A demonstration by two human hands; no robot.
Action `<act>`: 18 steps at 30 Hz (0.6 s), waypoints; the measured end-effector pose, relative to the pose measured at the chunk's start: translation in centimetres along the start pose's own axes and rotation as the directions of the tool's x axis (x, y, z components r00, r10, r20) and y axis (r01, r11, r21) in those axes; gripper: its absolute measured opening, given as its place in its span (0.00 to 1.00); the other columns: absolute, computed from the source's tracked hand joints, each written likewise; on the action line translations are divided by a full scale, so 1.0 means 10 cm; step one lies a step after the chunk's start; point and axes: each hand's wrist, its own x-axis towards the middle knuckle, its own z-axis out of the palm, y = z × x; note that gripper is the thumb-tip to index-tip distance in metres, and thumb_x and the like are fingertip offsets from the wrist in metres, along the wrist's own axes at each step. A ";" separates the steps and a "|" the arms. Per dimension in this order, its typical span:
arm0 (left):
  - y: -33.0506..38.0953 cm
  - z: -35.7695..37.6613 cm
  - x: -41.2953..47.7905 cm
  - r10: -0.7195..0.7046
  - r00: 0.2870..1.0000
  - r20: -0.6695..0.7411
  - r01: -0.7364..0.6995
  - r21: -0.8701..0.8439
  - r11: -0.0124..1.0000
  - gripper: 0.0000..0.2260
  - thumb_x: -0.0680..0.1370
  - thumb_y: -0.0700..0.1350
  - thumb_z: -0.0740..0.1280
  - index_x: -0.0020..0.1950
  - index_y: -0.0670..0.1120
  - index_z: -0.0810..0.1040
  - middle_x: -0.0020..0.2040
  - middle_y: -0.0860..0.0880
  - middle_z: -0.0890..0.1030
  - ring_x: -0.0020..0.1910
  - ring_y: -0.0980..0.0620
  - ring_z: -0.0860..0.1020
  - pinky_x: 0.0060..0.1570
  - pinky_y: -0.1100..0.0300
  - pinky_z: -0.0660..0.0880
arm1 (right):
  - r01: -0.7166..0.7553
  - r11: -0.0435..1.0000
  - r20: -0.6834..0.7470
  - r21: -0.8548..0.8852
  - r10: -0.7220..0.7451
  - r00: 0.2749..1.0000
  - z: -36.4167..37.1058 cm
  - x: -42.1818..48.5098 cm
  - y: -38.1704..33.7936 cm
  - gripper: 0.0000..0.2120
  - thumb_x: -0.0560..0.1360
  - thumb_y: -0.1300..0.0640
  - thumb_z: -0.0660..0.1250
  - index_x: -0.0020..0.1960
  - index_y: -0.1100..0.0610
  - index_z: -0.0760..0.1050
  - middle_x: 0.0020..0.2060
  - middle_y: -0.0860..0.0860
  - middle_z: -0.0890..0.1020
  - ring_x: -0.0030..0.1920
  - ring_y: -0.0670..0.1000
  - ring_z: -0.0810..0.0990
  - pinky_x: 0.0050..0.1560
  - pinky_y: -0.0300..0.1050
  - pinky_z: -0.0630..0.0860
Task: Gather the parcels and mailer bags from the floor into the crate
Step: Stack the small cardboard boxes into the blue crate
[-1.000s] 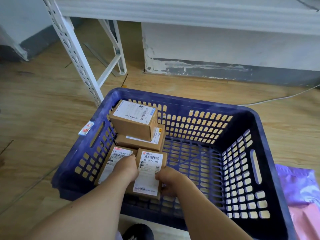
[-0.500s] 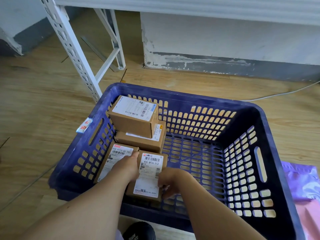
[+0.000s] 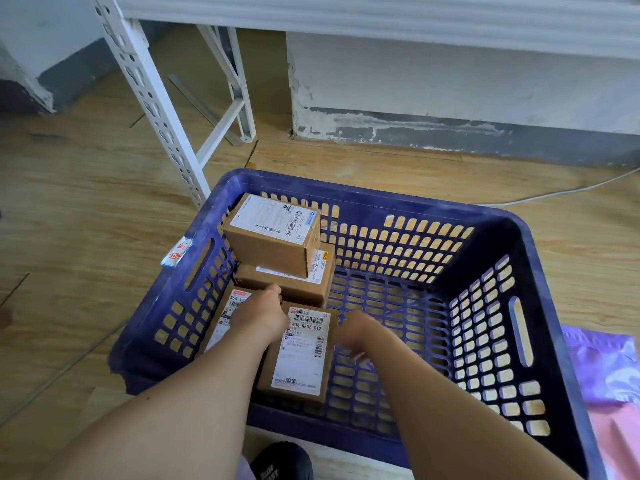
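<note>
Nearest the camera, two bare forearms reach down into the blue crate (image 3: 540,258) from its near wall. The left hand (image 3: 260,315) lies knuckles-up across the far-left corner of the labelled box (image 3: 299,353) and overlaps the neighbouring flat box (image 3: 228,318) to its left; its fingers curl downward out of sight, so I cannot tell whether it grips or merely presses. The right hand (image 3: 349,336) sits just beside the labelled box's right edge, blurred, fingers loosely parted and apparently holding nothing. That box lies flat on the crate floor with its long axis running from the near wall toward the far one, and it sits between the two hands, so the placing of this parcel looks essentially finished. Beyond it, two more cardboard boxes are stacked in the far-left corner, the top box (image 3: 273,233) resting on the lower box (image 3: 291,282). The right half of the crate floor is bare. Outside the crate, on the wooden floor at the right edge of view, lies a purple mailer bag (image 3: 609,372); it is to the right of both hands and much nearer the right one, which would be the natural hand to fetch it next.
</note>
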 end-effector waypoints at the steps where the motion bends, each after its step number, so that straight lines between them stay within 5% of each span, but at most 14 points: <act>1: 0.01 -0.02 0.01 -0.008 1.000 -0.028 0.007 -0.037 0.999 0.19 0.77 0.41 0.63 0.67 0.49 0.68 0.57 0.48 0.77 0.51 0.48 0.76 0.46 0.55 0.75 | 0.024 1.000 -0.090 -0.010 -0.025 0.996 -0.04 0.00 -0.01 0.18 0.78 0.58 0.61 0.67 0.60 0.68 0.49 0.54 0.77 0.53 0.53 0.77 0.53 0.43 0.75; 4: 0.03 -0.10 0.05 -0.070 0.988 -0.136 0.046 -0.171 0.984 0.16 0.77 0.42 0.61 0.65 0.49 0.70 0.56 0.47 0.78 0.52 0.45 0.78 0.46 0.54 0.76 | 0.158 0.987 -0.377 0.030 -0.135 0.916 -0.16 0.03 -0.13 0.18 0.76 0.63 0.59 0.65 0.56 0.71 0.52 0.55 0.80 0.49 0.55 0.79 0.46 0.47 0.78; 8: 0.06 -0.18 0.06 -0.117 0.958 -0.262 0.031 -0.311 0.950 0.14 0.77 0.38 0.60 0.63 0.46 0.72 0.58 0.45 0.76 0.53 0.43 0.76 0.45 0.54 0.73 | 0.363 0.931 -0.543 0.015 -0.298 0.786 -0.32 0.03 -0.39 0.25 0.75 0.64 0.59 0.71 0.52 0.65 0.65 0.53 0.73 0.60 0.55 0.75 0.50 0.46 0.75; 11: 0.07 -0.21 0.07 -0.116 0.947 -0.299 -0.020 -0.417 0.909 0.16 0.78 0.36 0.58 0.64 0.46 0.70 0.60 0.44 0.75 0.54 0.44 0.75 0.44 0.55 0.69 | 0.436 0.899 -0.555 -0.047 -0.387 0.737 -0.41 0.05 -0.53 0.23 0.77 0.61 0.58 0.71 0.53 0.63 0.68 0.55 0.68 0.63 0.57 0.72 0.56 0.50 0.74; 18: 0.02 -0.29 0.16 -0.127 0.955 -0.267 -0.071 -0.625 0.778 0.23 0.76 0.31 0.57 0.69 0.47 0.69 0.65 0.46 0.73 0.61 0.45 0.73 0.55 0.52 0.73 | 0.448 0.894 -0.484 -0.018 -0.400 0.778 -0.51 0.20 -0.55 0.33 0.72 0.59 0.67 0.74 0.52 0.57 0.68 0.55 0.69 0.66 0.56 0.70 0.60 0.51 0.72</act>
